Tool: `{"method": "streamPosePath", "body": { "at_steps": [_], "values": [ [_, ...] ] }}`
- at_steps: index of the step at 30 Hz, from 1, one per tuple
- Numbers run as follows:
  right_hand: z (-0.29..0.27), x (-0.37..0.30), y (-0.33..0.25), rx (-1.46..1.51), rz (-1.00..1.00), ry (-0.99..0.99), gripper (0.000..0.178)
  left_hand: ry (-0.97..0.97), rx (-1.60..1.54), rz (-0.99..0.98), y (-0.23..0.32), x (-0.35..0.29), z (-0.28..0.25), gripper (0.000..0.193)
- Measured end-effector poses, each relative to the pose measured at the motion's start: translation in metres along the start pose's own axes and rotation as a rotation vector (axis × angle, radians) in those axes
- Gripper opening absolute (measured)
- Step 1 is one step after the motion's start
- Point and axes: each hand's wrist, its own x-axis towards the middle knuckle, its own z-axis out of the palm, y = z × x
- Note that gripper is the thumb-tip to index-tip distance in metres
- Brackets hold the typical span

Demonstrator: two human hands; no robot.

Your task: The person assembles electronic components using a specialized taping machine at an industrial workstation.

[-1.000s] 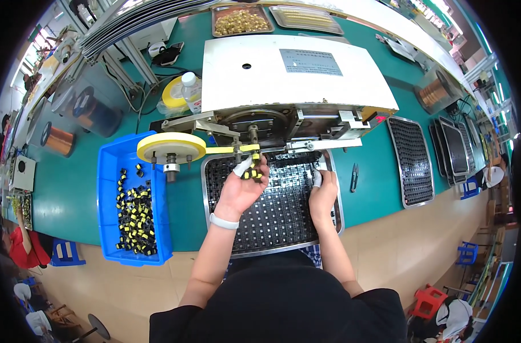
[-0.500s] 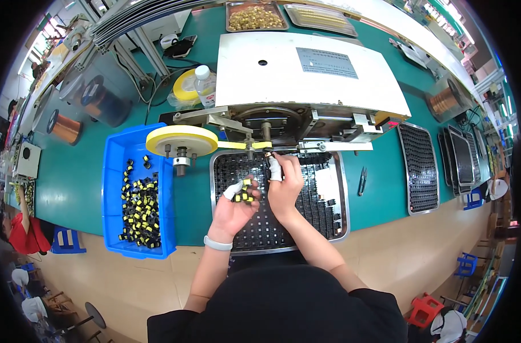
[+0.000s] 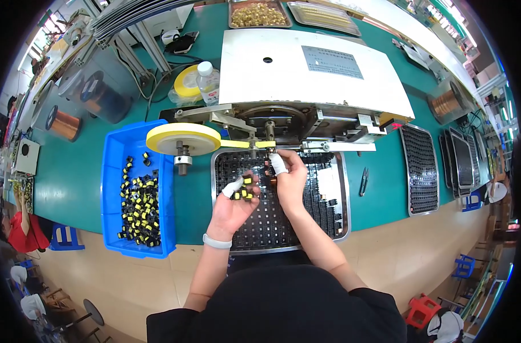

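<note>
Green tabletop [image 3: 194, 197] underlies the work. Nearest, small black-and-yellow blocks [image 3: 248, 181] lie together in the half-curled, upturned left hand [image 3: 229, 212], apparently to keep several ready. Beyond, the right hand [image 3: 292, 180] bunches its fingertips below narrow yellow tape [image 3: 236, 143] at the white-cased machine [image 3: 260, 83]; whether they pinch anything is hidden.

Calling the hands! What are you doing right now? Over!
Left hand: cradling black-and-yellow parts. Right hand: at the end of yellow tape, grip unclear. Metal tray beneath both; nothing visibly blocking either.
</note>
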Motion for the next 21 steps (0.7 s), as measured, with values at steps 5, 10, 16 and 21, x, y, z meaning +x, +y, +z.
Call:
{"method": "streamPosePath", "body": {
  "at_steps": [5, 10, 16, 21],
  "values": [
    [-0.022, 0.008, 0.016, 0.843, 0.804, -0.116, 0.023, -0.032, 0.054, 0.041, 0.003, 0.004, 0.008, 0.031],
    [-0.049, 0.003, 0.028, 1.141, 0.921, -0.210, 0.026, 0.008, 0.041, 0.017, 0.003, 0.021, 0.012, 0.034],
    [-0.069, -0.005, 0.021, 0.834, 0.781, 0.007, 0.020, -0.035, 0.137, -0.042, 0.001, 0.052, 0.023, 0.037],
    [-0.079, -0.011, 0.010, 0.702, 0.693, 0.000, 0.018, -0.103, 0.157, -0.042, -0.005, 0.070, 0.031, 0.037]
  ]
}}
